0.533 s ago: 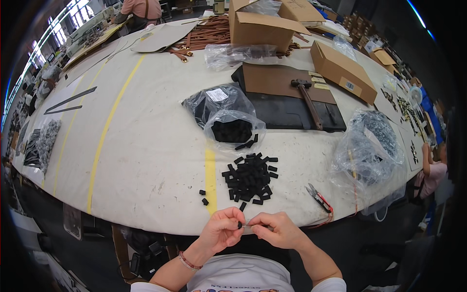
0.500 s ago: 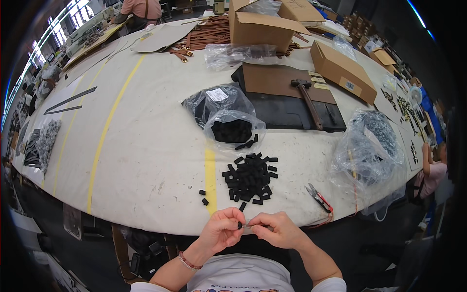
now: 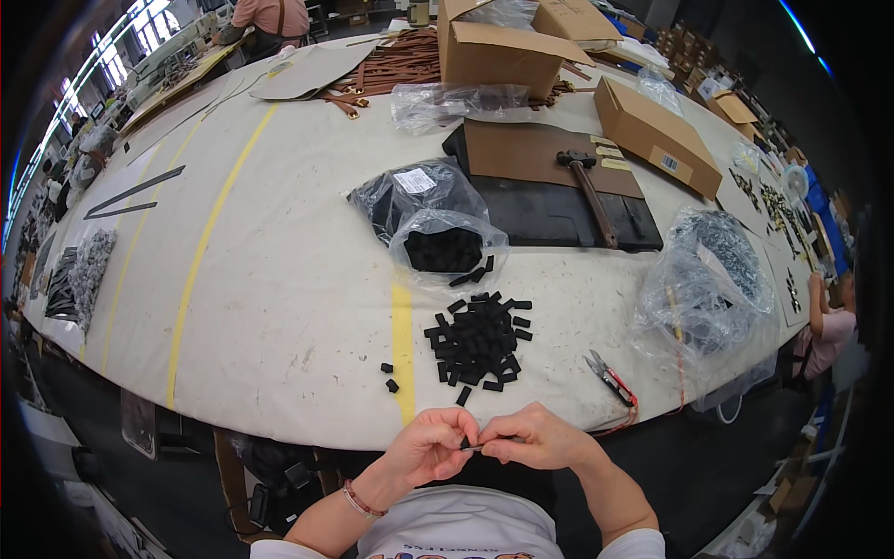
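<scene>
At the near edge of the table, my left hand [image 3: 428, 445] pinches a small black piece [image 3: 466, 443] between thumb and fingertips. My right hand [image 3: 540, 440] is closed on a thin metal tool [image 3: 475, 448], its tip against the black piece; its exact kind is too small to tell. Just beyond my hands lies a pile of short black tube-like pieces [image 3: 475, 345], with one stray piece [image 3: 463, 396] nearest me. Two more loose pieces [image 3: 391, 385] rest left of the pile. Behind it, a clear plastic bag [image 3: 447, 247] lies with its mouth toward me, full of similar black pieces.
Red-handled thread snips [image 3: 612, 380] and a clear bag [image 3: 708, 279] lie to the right. Farther back are a hammer [image 3: 591, 196] on a dark slab [image 3: 531, 214], cardboard boxes [image 3: 656, 135] and brown straps [image 3: 400, 61]. A person [image 3: 824, 321] works at the far right.
Both hands have dropped slightly, and my right hand has moved a little closer to the left. The black piece is turned differently in my left fingers. The pile looks unchanged.
</scene>
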### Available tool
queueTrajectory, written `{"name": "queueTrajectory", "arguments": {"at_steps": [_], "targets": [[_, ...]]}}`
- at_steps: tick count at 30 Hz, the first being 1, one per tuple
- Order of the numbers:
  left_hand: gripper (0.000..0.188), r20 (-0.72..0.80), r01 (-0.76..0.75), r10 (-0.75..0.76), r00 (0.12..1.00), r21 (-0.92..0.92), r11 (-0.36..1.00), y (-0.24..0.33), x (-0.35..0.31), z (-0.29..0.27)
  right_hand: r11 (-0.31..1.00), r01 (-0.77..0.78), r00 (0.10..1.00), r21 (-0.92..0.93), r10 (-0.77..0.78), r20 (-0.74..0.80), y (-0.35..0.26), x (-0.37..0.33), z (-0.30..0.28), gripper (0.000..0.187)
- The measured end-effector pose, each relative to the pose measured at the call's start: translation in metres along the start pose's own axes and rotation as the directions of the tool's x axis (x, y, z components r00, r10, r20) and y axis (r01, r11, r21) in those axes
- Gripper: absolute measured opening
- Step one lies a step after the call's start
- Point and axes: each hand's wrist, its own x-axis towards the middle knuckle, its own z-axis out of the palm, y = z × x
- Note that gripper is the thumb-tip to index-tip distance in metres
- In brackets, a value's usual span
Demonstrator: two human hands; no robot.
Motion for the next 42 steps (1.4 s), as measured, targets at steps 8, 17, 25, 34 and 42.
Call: {"name": "queueTrajectory", "arguments": {"at_steps": [8, 17, 25, 34, 42], "targets": [[0.012, -0.157, -0.088, 0.152, 0.976, 0.355, 0.931, 0.005, -0.004, 0.010, 0.957, -0.003, 0.994, -0.291, -0.029, -0.105, -0.005, -0.003, 0.010, 0.007], [0.015, 0.093, -0.448, 0.855, 0.510, 0.877, 0.172, -0.020, 0.004, 0.010, 0.763, -0.057, 0.819, -0.644, -0.333, -0.467, -0.009, 0.014, 0.041, 0.007], [0.019, 0.572, -0.503, 0.734, 0.367, 0.785, -0.361, -0.035, 0.008, 0.002, 0.790, -0.033, 0.656, -0.612, -0.445, -0.610, 0.001, 0.020, 0.034, 0.012], [0.019, -0.023, -0.246, 0.245, 0.969, -0.058, 0.967, -0.010, -0.003, 0.009, 0.671, 0.063, 0.618, -0.739, -0.608, -0.499, 0.017, 0.016, 0.041, 0.018], [0.009, -0.209, -0.148, 0.654, 0.727, 0.883, 0.446, 0.016, -0.030, 0.011, 0.924, -0.102, 0.892, -0.369, -0.080, -0.445, 0.004, 0.007, 0.029, 0.022]]}}
